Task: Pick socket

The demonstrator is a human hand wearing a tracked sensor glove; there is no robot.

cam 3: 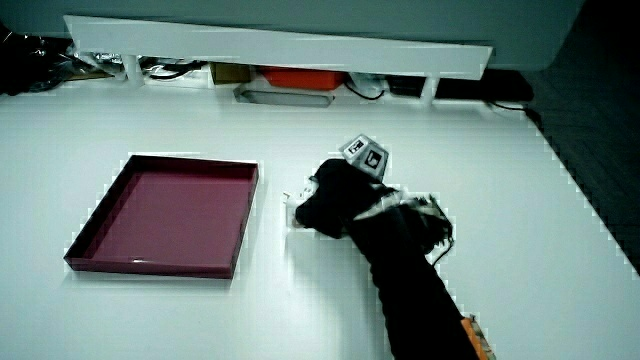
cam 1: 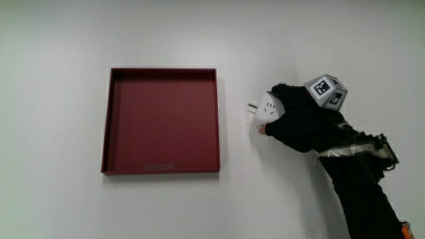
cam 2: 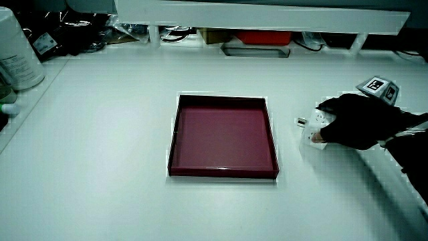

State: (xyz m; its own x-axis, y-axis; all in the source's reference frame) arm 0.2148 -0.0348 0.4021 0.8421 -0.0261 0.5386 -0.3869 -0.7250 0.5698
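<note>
A small white socket (cam 1: 265,110) with metal prongs lies on the white table beside the dark red tray (cam 1: 216,119). The gloved hand (cam 1: 295,116) lies over the socket, its fingers curled around the white body, which still rests on the table. The prongs stick out toward the tray. In both side views the hand (cam 2: 351,120) (cam 3: 330,200) covers most of the socket (cam 2: 314,124) (cam 3: 293,208), and only its tray-side edge shows. The patterned cube (cam 1: 327,91) sits on the back of the hand.
The square red tray (cam 2: 175,140) (cam 3: 240,225) holds nothing. A low white partition (cam 2: 267,13) stands along the table's edge farthest from the person, with cables and a red box under it. A white bottle (cam 2: 17,53) stands at the table's edge.
</note>
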